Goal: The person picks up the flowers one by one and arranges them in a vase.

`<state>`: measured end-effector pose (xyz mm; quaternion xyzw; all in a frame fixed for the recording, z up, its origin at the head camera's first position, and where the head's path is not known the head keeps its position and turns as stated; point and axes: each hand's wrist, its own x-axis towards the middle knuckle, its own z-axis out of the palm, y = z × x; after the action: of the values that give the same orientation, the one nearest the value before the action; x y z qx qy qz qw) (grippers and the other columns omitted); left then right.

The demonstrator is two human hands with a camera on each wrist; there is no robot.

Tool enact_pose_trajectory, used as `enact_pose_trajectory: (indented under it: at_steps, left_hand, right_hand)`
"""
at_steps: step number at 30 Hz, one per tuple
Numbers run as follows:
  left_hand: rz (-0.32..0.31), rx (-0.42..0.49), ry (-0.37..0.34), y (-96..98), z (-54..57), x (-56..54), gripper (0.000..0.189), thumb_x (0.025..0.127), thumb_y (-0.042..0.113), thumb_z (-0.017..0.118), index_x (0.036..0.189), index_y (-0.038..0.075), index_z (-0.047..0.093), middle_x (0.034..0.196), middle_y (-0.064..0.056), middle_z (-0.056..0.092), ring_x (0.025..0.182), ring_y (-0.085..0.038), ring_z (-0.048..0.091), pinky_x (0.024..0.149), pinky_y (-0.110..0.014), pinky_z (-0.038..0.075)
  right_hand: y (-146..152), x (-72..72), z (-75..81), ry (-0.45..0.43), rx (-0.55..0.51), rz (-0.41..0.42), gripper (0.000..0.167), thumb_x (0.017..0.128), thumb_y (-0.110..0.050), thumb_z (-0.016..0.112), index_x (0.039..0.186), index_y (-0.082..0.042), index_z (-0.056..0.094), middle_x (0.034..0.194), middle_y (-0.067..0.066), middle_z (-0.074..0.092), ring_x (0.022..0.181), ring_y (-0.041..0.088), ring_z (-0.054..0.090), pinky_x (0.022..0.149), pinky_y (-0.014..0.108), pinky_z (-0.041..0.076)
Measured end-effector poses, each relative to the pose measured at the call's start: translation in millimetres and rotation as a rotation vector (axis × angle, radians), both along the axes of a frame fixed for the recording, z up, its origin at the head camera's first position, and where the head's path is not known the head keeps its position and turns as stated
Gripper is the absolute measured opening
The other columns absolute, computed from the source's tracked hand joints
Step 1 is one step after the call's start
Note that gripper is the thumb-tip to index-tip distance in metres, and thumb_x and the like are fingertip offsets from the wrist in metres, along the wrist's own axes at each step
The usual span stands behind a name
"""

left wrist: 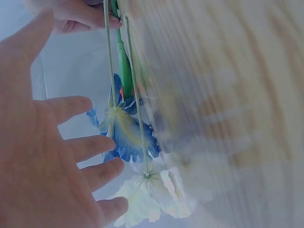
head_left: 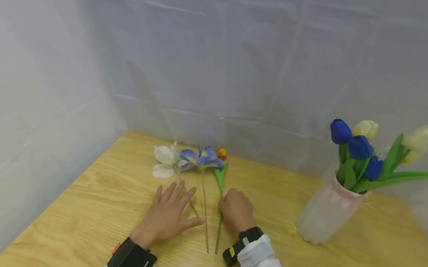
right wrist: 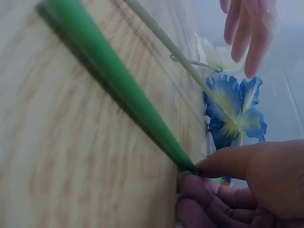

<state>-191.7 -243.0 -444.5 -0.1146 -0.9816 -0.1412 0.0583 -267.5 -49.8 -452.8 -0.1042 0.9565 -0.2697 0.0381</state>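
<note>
My right hand (head_left: pixel 236 209) pinches the green stem (right wrist: pixel 128 95) of a tulip with a small red and yellow head (head_left: pixel 222 153), which lies on the table. Fingers spread, my left hand (head_left: pixel 168 215) hovers over or near the stem of a white flower (head_left: pixel 165 161); whether it touches is hard to tell. In the left wrist view its fingers look straight and hold nothing. Between the hands lies a blue iris-like flower (head_left: pixel 201 158) on a thin stem, its ruffled petals (left wrist: pixel 130 135) showing yellow streaks.
To the right stands a pinkish-white vase (head_left: pixel 327 213) holding several blue tulips (head_left: pixel 360 147) and cream tulips (head_left: pixel 419 138) with long green leaves. The wooden table (head_left: pixel 85 207) ends at a pale cloth backdrop (head_left: pixel 213 64) behind and on the sides.
</note>
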Motion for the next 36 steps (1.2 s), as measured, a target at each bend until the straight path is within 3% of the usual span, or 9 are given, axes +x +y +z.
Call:
enact_pose_trajectory:
  at_steps: [3, 7, 12, 17, 24, 31, 36]
  left_hand:
    - [-0.017, -0.003, 0.024, 2.5, 0.8, -1.7, 0.088, 0.083, 0.074, 0.046, 0.147, 0.015, 0.040, 0.152, -0.020, 0.026, 0.139, -0.039, 0.021, 0.111, -0.060, 0.008]
    - [-0.052, 0.007, 0.064, 7.0, 6.1, -3.3, 0.085, 0.084, 0.071, 0.049, 0.146, 0.014, 0.041, 0.150, -0.020, 0.030, 0.139, -0.039, 0.023, 0.111, -0.059, 0.009]
    - [-0.099, 0.012, 0.105, 13.6, 15.3, -6.8, 0.084, 0.085, 0.071, 0.049, 0.146, 0.014, 0.041, 0.150, -0.019, 0.033, 0.138, -0.038, 0.025, 0.112, -0.058, 0.010]
    - [-0.124, 0.012, 0.091, 18.9, 19.4, -9.0, 0.085, 0.084, 0.072, 0.048, 0.147, 0.015, 0.040, 0.150, -0.019, 0.031, 0.139, -0.038, 0.024, 0.111, -0.059, 0.011]
    - [-0.148, -0.006, 0.076, 27.2, 19.0, -11.7, 0.085, 0.084, 0.073, 0.047, 0.147, 0.015, 0.040, 0.150, -0.019, 0.031, 0.138, -0.038, 0.024, 0.112, -0.058, 0.011]
    - [-0.234, 0.003, 0.078, 45.9, 28.9, -15.7, 0.084, 0.085, 0.071, 0.048, 0.146, 0.015, 0.041, 0.150, -0.020, 0.031, 0.138, -0.039, 0.025, 0.111, -0.058, 0.012]
    - [-0.242, 0.006, 0.068, 51.7, 24.5, -14.5, 0.083, 0.084, 0.071, 0.049, 0.146, 0.015, 0.042, 0.150, -0.019, 0.031, 0.138, -0.039, 0.026, 0.111, -0.059, 0.012]
  right_hand:
    - [6, 0.4, -4.6, -0.008, -0.105, -0.011, 0.031, 0.077, -0.009, 0.060, 0.048, -0.013, 0.050, 0.045, -0.008, 0.038, 0.041, 0.010, 0.037, 0.038, 0.023, 0.025]
    - [21, 5.4, -8.5, -0.007, -0.258, -0.051, 0.014, 0.080, -0.011, 0.062, 0.067, -0.007, 0.066, 0.051, -0.007, 0.053, 0.047, 0.008, 0.049, 0.043, 0.023, 0.039]
    - [39, 14.2, 3.0, 0.040, -0.374, -0.113, 0.011, 0.084, -0.014, 0.064, 0.085, -0.004, 0.069, 0.066, -0.002, 0.062, 0.056, 0.012, 0.057, 0.051, 0.027, 0.048]
    - [48, 19.8, 15.4, 0.059, -0.385, -0.125, 0.012, 0.085, -0.015, 0.065, 0.088, -0.004, 0.070, 0.069, -0.002, 0.062, 0.056, 0.010, 0.058, 0.050, 0.026, 0.048]
    - [59, 26.5, 20.6, 0.065, -0.385, -0.122, 0.013, 0.086, -0.015, 0.066, 0.090, -0.004, 0.070, 0.070, -0.003, 0.062, 0.057, 0.011, 0.061, 0.052, 0.026, 0.049]
    - [78, 32.0, 30.5, 0.104, -0.412, -0.127, 0.011, 0.088, -0.017, 0.066, 0.089, -0.006, 0.069, 0.072, -0.002, 0.064, 0.062, 0.019, 0.065, 0.056, 0.027, 0.052]
    - [83, 37.4, 29.1, 0.118, -0.435, -0.084, 0.010, 0.089, -0.014, 0.068, 0.090, -0.005, 0.069, 0.073, -0.002, 0.064, 0.061, 0.018, 0.065, 0.055, 0.026, 0.052]
